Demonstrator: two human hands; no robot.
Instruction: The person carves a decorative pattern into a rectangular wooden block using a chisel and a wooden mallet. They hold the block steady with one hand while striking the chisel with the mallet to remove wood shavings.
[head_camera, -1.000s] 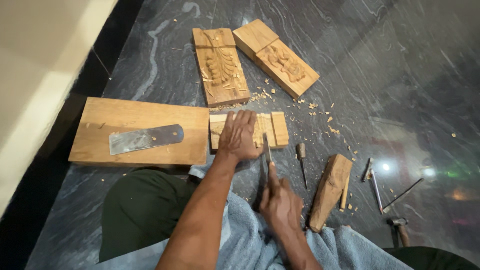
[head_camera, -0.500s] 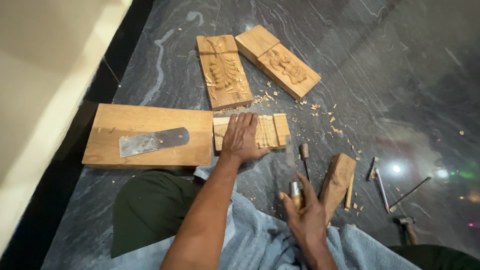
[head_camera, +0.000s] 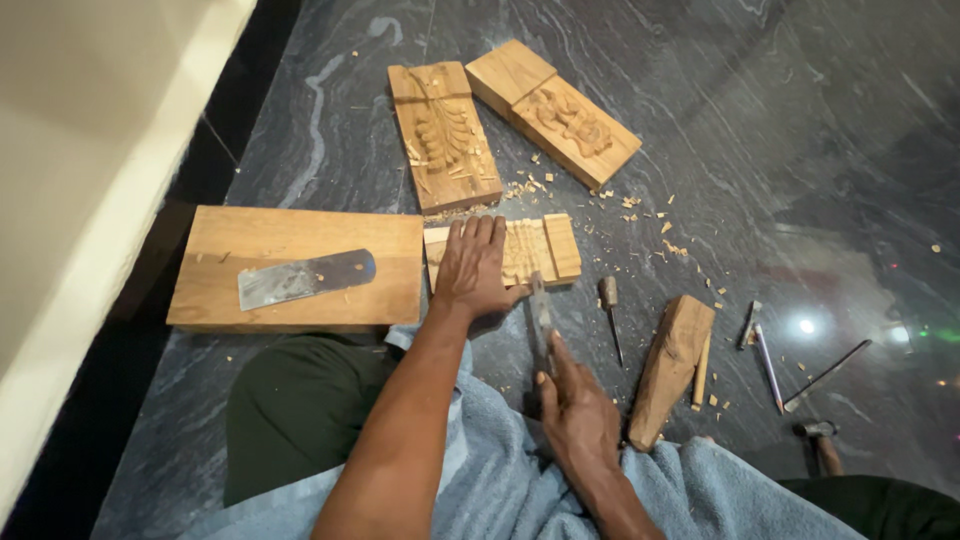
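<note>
Workpiece: small carved wooden block (head_camera: 545, 248) is lying flat on the dark stone floor (head_camera: 760, 150), its ridged carving facing up, its left part hidden under the left hand.
Left hand: left hand (head_camera: 472, 268) is pressing palm-down on the block, fingers (head_camera: 478, 232) spread flat and released, gripping nothing; the fingertips are reaching the block's far edge, and the thumb is pointing right along its near edge.
Chisel: flat metal chisel (head_camera: 541, 318) is running from the right hand up to the block's near edge, its tip just beside the left thumb.
Right hand: right hand (head_camera: 579, 418) is clenching around the lower end of the chisel, fingers wrapped on it, resting above the blue towel (head_camera: 500, 480) that is covering the lap.
Near right: second small chisel (head_camera: 610, 308) is lying on the floor just right of the held one; a wooden mallet (head_camera: 671, 370) is lying beyond it, with a thin wood sliver (head_camera: 702, 370) touching its right side.
Left side: broad wooden board (head_camera: 300, 268) is sitting against the block's left end, carrying a flat metal blade (head_camera: 306, 279).
Far side: two carved panels (head_camera: 443, 135) (head_camera: 552, 112) are lying side by side beyond the block, wood chips (head_camera: 640, 215) scattered around them.
Far right: pencil-like tools (head_camera: 765, 350), a thin rod (head_camera: 826, 375) and a hammer (head_camera: 818, 440) are lying well apart from the hands.
</note>
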